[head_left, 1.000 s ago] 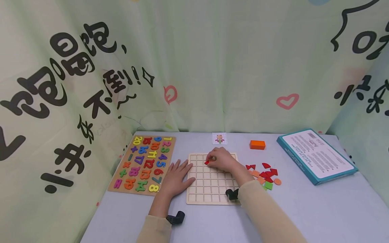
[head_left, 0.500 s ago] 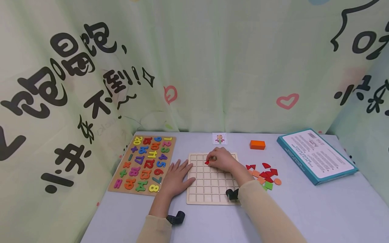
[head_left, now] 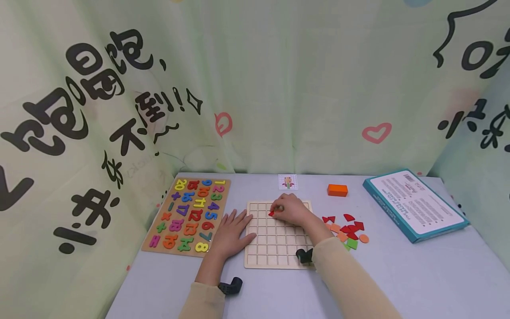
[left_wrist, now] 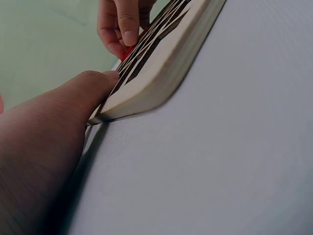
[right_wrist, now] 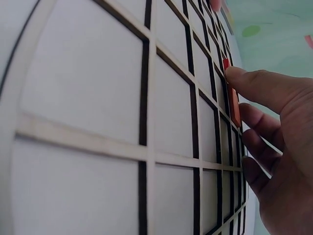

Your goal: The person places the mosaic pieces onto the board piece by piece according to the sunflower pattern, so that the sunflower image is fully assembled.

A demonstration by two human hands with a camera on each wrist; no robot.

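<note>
1. The small thin red piece [head_left: 272, 213] is at the upper left-middle squares of the pale wooden grid board [head_left: 271, 248]; whether it sits fully down inside a square, I cannot tell
2. The right hand [head_left: 290, 210] pinches this piece, its thumb against one side in the right wrist view and the other fingers bent behind it; the hand hides several squares around the piece
3. The left hand [head_left: 229, 235] lies with fingers spread along the board's left side, its thumb reaching onto the rim; in the left wrist view the thumb tip touches the board
4. The right forearm, in a cream sleeve [head_left: 350, 279], crosses the board's right edge, and a black wrist device [head_left: 304, 255] blocks the view of the lower right corner
5. Just right of that forearm are loose red pieces [head_left: 352, 236], some with a curved edge, mixed with pale orange pieces [head_left: 335, 227], a round orange disc [head_left: 364, 239] and green pieces [head_left: 352, 243], partly covered by the sleeve
6. Beyond the grid board lies a small square white card with a coloured figure on a grid [head_left: 287, 181], and right of it an orange rectangular block [head_left: 337, 190]
7. Farther right, well apart, lies a flat teal-and-white box [head_left: 416, 206]
8. On the left, a brown board of colourful numbers and signs [head_left: 161, 241] lies beside the left hand, which overlaps its right edge in the head view
9. All of it rests on a whitish table [head_left: 271, 292] before a pale green curtain [head_left: 255, 88]
</note>
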